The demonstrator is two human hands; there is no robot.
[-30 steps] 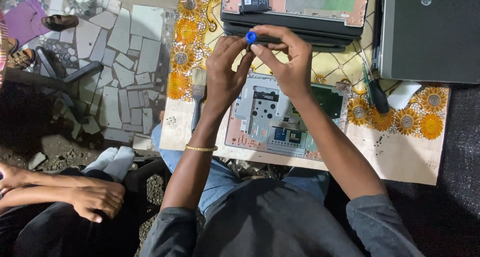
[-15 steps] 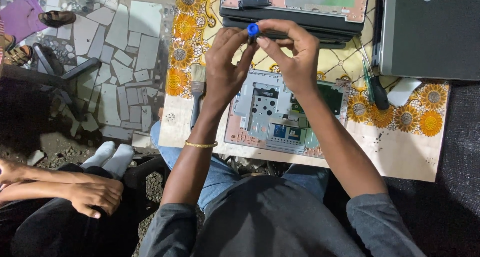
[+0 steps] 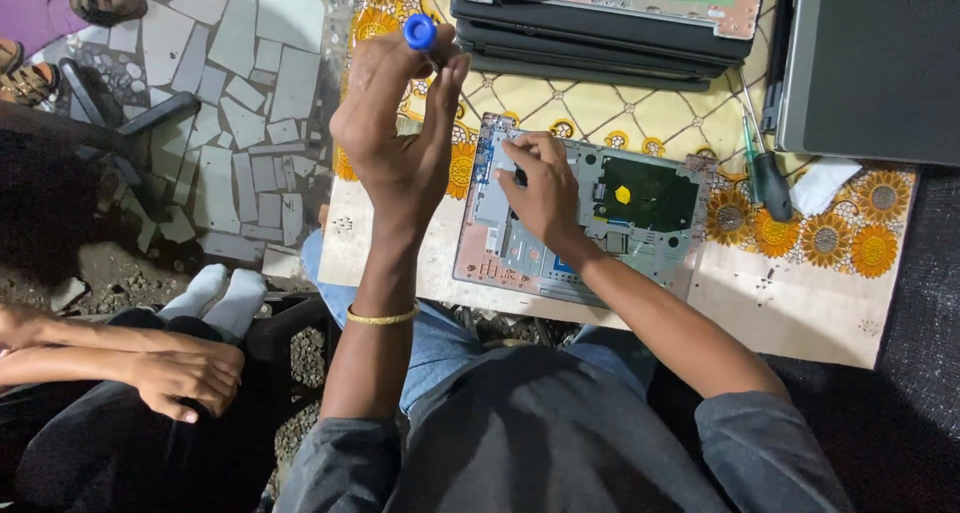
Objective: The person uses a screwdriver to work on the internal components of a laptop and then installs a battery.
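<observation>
Between the left fingers: a small blue-capped tool (image 3: 421, 31), pinched near its top. Only the blue cap shows; its tip is hidden.
Left hand (image 3: 400, 138): lifted up off the table, fingers closed on the tool, a thin gold bangle (image 3: 381, 318) on the wrist.
Right hand (image 3: 540, 188): lying on the open laptop base (image 3: 640, 228), fingers bent and pressing down on its left part. I cannot tell if they hold some tiny thing.
Where the base lies from the tool: down and to the right of the raised left hand, close by. The right hand is the nearer one; it already touches the base.
Long way of the base: left to right across the table, along the edge by the person.
Inside the base: a dark patch with a little yellow sticker (image 3: 622, 194) on it.
Table (image 3: 800, 303): covered with a cloth with sunflowers on it.
Laptops: three that I can count. One is open under the right hand, one opened-up machine (image 3: 610, 8) lies at the far edge, and one shut dark grey one (image 3: 880, 63) lies far right.
Screwdrivers: one more with a dark handle (image 3: 770, 185), lying right of the base beside a white rag (image 3: 822, 185).
Another person: arms and one hand (image 3: 185, 378) at the lower left, resting, well apart from the work.
</observation>
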